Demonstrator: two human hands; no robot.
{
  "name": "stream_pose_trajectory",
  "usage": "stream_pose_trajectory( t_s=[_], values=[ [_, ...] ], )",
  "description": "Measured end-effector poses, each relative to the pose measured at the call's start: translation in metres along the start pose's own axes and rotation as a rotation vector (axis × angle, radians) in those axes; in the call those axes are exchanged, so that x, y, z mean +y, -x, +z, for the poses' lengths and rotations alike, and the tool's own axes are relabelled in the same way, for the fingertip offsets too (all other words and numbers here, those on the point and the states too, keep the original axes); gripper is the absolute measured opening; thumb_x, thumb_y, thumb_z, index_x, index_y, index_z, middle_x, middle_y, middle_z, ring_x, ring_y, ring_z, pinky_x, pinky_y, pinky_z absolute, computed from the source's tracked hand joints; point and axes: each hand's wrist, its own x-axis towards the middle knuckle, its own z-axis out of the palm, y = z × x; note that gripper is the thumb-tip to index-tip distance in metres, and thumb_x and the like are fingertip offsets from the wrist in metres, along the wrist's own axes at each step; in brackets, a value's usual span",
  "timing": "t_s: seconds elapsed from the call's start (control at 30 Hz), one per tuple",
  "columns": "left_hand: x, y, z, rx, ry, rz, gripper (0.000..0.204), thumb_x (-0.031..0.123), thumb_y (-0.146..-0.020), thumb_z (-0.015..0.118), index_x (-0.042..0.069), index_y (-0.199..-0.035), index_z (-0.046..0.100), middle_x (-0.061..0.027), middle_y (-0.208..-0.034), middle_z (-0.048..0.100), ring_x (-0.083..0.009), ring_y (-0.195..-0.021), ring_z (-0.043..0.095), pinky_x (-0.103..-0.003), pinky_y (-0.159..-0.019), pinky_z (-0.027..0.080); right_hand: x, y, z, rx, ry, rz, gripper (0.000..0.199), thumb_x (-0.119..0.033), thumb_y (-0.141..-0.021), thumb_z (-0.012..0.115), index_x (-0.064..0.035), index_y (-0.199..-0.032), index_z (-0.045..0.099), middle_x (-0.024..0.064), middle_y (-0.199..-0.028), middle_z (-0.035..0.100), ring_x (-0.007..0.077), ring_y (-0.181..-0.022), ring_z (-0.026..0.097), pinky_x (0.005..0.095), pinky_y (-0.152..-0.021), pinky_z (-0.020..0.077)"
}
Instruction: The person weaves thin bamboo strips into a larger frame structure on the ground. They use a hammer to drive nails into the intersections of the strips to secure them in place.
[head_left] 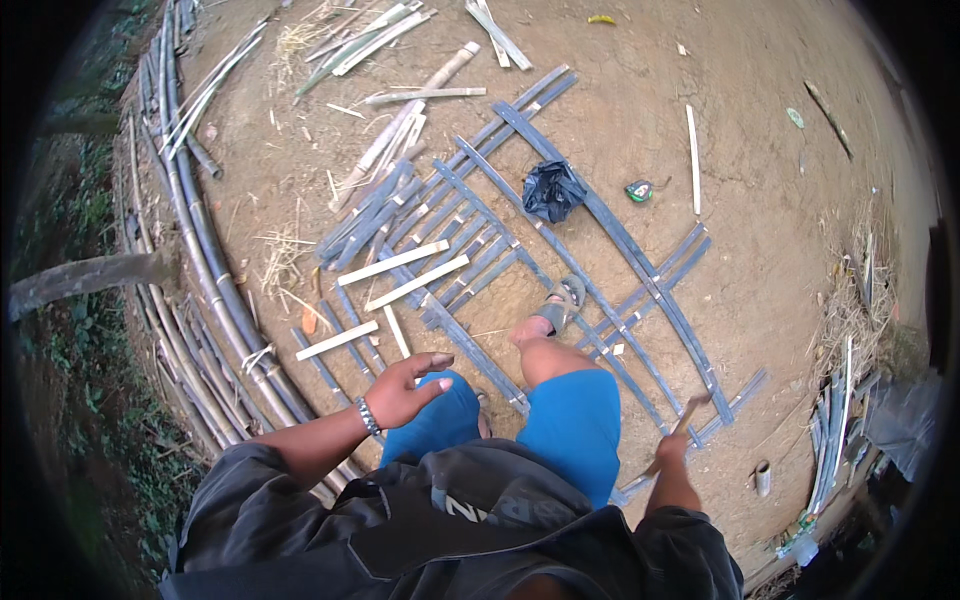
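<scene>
My left hand (402, 390) hovers by my left knee, fingers stretched out, with nothing in it. A beaded bracelet circles that wrist. Low on the right, my right hand (672, 450) is closed around a brown wooden-handled tool (692, 409); its kind is hard to make out. That hand is near the lower right corner of a bamboo frame (610, 237) of dark split strips lying on the ground. My sandalled foot (562, 305) stands among its strips. Pale cut slats (418, 283) lie across the frame's left part, beyond my left hand.
A black plastic bag (553, 191) rests on the frame, with a tape measure (639, 190) to its right. Long bamboo poles (200, 235) line the left edge. Split bamboo pieces (383, 40) are scattered at the far side. A short bamboo tube (763, 478) stands at right.
</scene>
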Motion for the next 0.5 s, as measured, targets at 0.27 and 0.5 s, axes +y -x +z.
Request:
stream_pose_trajectory(
  t_s=[0.27,0.5],
  values=[
    [0.265,0.223,-0.116,-0.111,-0.374,0.457,0.078,0.037,-0.076,0.091,0.005,-0.14,0.061,-0.0185,-0.135,0.065,-0.0362,-0.127,0.061,-0.049,-0.111,0.045,-0.052,0.176,-0.045,-0.365,-1.112,0.488,0.023,-0.003,-0.095,0.045,-0.007,-0.117,0.05,0.0116,-0.07,0.046,0.0283,-0.053,0.051,0.0471,-0.05,0.0468],
    [0.318,0.465,-0.098,0.062,-0.57,0.505,0.069,0.05,-0.081,0.084,0.009,-0.133,0.064,-0.0161,-0.135,0.065,-0.033,-0.118,0.064,-0.056,-0.107,0.045,-0.247,0.256,-0.194,-0.469,-0.685,-0.367,0.03,0.001,-0.092,0.054,-0.0029,-0.121,0.047,0.0113,-0.073,0.056,0.022,-0.053,0.056,0.0391,-0.043,0.0484]
  ],
)
